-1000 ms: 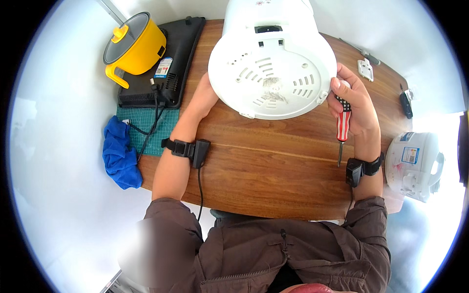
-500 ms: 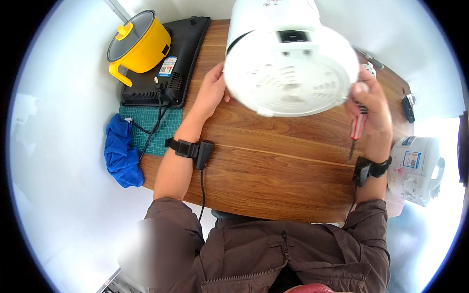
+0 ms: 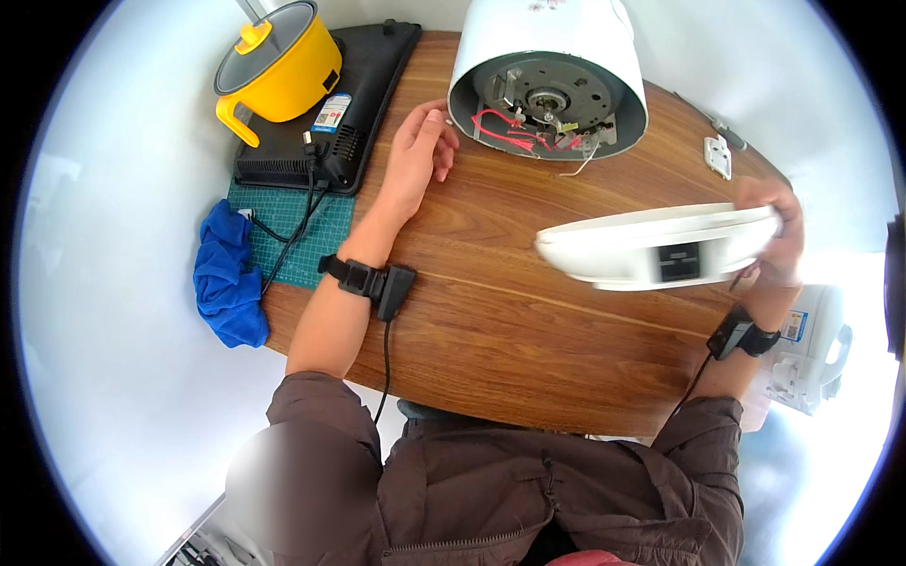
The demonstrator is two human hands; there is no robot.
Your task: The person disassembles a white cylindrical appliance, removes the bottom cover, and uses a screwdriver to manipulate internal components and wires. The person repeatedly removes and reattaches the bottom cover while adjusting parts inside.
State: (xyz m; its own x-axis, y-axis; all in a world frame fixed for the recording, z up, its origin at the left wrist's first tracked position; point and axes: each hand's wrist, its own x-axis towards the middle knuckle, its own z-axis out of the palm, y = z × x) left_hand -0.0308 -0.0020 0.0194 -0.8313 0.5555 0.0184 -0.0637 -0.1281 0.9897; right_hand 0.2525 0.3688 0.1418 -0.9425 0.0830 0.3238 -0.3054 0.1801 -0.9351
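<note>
A white rice cooker (image 3: 540,38) lies on its side at the far middle of the table, its bottom facing me. Inside the uncovered bottom I see a grey metal plate (image 3: 585,94), red wires (image 3: 505,132) and a loose pale wire. My left hand (image 3: 420,156) rests beside the cooker's left rim, fingers loosely bent and apart, holding nothing. Off to the right, my right hand (image 3: 779,226) grips the round white bottom cover (image 3: 604,250) by its edge. The cover is tilted nearly edge-on, with a black socket in its side. The screwdriver is mostly hidden behind that hand.
At the far left a yellow pot (image 3: 293,85) stands on a black flat device (image 3: 377,71). Nearer lie a green cutting mat (image 3: 330,231), black cables and a blue cloth (image 3: 226,283). A white socket strip (image 3: 717,157) and another white appliance (image 3: 797,363) are to the right.
The bottom cover has come away from the cooker and moved right and nearer in my right hand, exposing the inside. My left hand has stayed by the cooker's left side.
</note>
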